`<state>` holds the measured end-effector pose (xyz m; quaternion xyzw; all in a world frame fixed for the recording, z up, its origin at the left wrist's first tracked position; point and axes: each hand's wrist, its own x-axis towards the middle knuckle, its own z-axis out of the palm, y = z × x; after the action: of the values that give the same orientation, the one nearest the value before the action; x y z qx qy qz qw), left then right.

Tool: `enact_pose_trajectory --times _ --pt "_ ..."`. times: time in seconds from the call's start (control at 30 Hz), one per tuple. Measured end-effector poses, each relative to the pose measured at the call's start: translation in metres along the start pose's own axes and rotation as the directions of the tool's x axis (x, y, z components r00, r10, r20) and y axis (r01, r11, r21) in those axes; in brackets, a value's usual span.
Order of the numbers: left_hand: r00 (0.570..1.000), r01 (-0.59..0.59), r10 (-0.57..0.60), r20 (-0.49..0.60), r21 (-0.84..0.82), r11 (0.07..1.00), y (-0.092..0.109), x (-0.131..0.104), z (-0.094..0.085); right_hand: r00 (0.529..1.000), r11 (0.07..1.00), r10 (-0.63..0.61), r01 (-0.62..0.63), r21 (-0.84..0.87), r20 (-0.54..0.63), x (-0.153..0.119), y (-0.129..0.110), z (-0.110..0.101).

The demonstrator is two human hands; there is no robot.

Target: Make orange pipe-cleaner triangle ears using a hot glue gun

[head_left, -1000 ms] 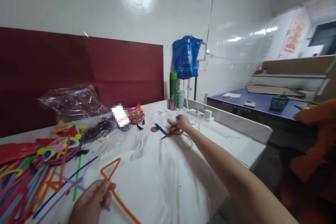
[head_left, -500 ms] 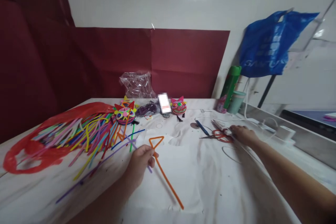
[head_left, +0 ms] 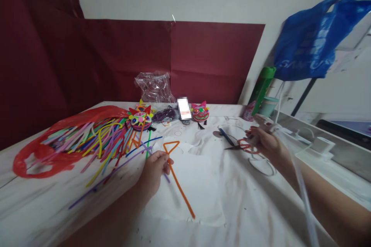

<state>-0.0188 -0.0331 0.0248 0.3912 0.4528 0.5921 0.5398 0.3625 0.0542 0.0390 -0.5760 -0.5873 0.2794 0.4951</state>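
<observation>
Between thumb and fingers, my left hand (head_left: 158, 166) pinches an orange pipe cleaner (head_left: 181, 189) whose top end is bent into a triangle. It is over a white sheet of paper (head_left: 203, 185). My right hand (head_left: 262, 139) is wrapped round a white glue gun (head_left: 265, 123), lifted at the right, with a long clear stick trailing back over the forearm. Red-handled scissors (head_left: 245, 146) and a blue pen (head_left: 226, 136) lie just left of that hand. A purple pipe cleaner (head_left: 124, 166) lies left of my left hand.
Many coloured pipe cleaners lie in a red plastic bag (head_left: 43, 170) at the left. Decorated cat-faced pieces (head_left: 200, 112), a phone (head_left: 184, 109) and clear plastic wrapping (head_left: 155, 87) stand at the back. A power strip (head_left: 300, 137) and green can (head_left: 262, 87) are at the right.
My right hand has lifted the glue gun off the table, its stick and cord moving along. My left hand still holds the orange pipe cleaner. The view has shifted slightly.
</observation>
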Motion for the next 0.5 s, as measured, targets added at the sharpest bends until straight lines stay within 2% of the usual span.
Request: enact_pose_trajectory --times 0.03,0.1,0.17,0.23,0.33,0.43,0.5 --pt "1.0 0.008 -0.009 -0.009 -0.025 1.0 -0.001 0.002 -0.001 0.998 0.988 0.064 -0.063 0.139 -0.002 -0.006 -0.013 0.013" --pt "1.0 0.015 -0.016 -0.026 -0.057 0.998 -0.002 0.005 -0.004 0.978 0.889 0.194 -0.208 0.407 0.076 -0.021 -0.04 0.04" --pt "0.999 0.008 -0.011 -0.04 -0.064 0.998 -0.003 0.007 -0.007 0.95 0.803 0.266 -0.311 0.509 0.16 -0.037 -0.064 0.063" --pt "0.999 -0.018 0.016 -0.045 -0.04 0.999 -0.003 0.007 -0.007 0.946 0.81 0.267 -0.324 0.488 0.185 -0.053 -0.078 0.081" --pt "0.997 -0.066 0.067 -0.045 0.028 0.997 -0.003 0.004 -0.005 0.972 0.89 0.15 -0.213 0.404 0.181 -0.078 -0.082 0.099" --pt "0.996 -0.077 0.082 -0.042 0.106 0.991 -0.005 0.002 -0.002 0.954 0.976 0.057 -0.115 0.183 0.295 -0.105 -0.075 0.108" --pt "0.996 -0.076 0.082 -0.037 0.156 0.985 -0.006 0.001 -0.001 0.929 0.99 0.005 -0.057 0.131 0.37 -0.122 -0.072 0.113"
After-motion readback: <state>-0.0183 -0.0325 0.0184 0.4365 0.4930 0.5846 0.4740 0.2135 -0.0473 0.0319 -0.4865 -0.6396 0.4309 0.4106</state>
